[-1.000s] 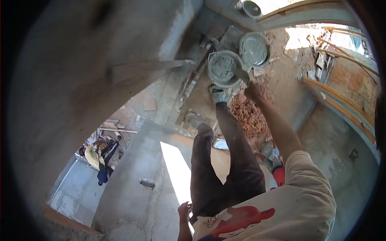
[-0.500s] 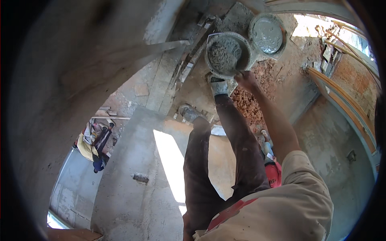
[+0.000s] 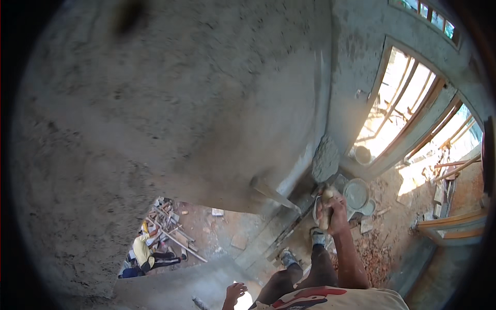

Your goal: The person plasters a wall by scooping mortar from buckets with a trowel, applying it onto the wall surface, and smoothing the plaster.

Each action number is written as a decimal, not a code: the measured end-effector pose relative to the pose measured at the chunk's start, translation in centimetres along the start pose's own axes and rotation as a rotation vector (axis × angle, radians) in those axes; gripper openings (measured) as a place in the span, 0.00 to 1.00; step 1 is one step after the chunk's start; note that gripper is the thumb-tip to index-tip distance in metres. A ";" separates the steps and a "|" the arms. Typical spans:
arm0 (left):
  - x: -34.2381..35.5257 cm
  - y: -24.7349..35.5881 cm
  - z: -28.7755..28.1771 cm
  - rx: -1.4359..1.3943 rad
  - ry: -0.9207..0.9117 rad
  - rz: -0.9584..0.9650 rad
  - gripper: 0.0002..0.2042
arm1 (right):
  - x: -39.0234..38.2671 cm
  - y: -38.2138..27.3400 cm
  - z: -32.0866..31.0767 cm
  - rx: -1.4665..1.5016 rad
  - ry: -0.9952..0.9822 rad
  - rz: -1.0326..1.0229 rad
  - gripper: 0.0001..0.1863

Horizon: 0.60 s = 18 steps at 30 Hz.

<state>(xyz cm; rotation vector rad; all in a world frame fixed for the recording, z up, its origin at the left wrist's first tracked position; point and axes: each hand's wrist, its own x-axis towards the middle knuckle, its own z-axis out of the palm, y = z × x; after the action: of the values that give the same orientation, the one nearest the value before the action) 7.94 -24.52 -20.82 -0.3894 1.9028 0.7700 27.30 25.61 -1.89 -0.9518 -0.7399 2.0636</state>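
Observation:
My right hand (image 3: 337, 213), raised in front of me, is closed around the pale handle of a trowel (image 3: 325, 219). A thick lump of grey mortar (image 3: 325, 160) sits just beyond the hand, apparently on the trowel's blade, which I cannot see. Below, partly covered by that hand, is a bucket; a second bucket of wet grey mortar (image 3: 356, 193) stands beside it. Low in the view, my left hand (image 3: 236, 292) is held near my body with fingers loosely apart and nothing visible in them.
A rough plastered wall (image 3: 206, 103) fills the upper left, with a pale stick-like piece (image 3: 276, 195) jutting near its lower edge. Another person (image 3: 144, 253) in yellow is at lower left by scattered poles. Window frames (image 3: 392, 98) and rubble (image 3: 369, 258) lie to the right.
My right hand has come up from the bucket's rim, now with the trowel and mortar lump visible. The view has tilted up toward the wall. My left hand has come into fuller sight.

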 end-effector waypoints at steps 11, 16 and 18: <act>5.5 -12.2 -8.1 0.534 0.130 0.414 0.14 | -3.5 -21.9 22.7 -0.132 0.812 -1.336 0.17; 5.2 -15.3 -6.5 0.488 0.132 0.331 0.14 | 0.1 -19.9 29.1 -0.087 1.119 -1.657 0.06; 5.3 -15.8 -5.5 0.513 0.100 0.415 0.14 | 6.8 -17.0 31.5 -0.187 1.129 -1.558 0.06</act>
<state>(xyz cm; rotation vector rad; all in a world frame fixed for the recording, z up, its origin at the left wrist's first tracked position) 10.79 -39.58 -29.33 0.2990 2.2187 0.4959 5.16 34.66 25.58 -0.9159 -0.6253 0.0253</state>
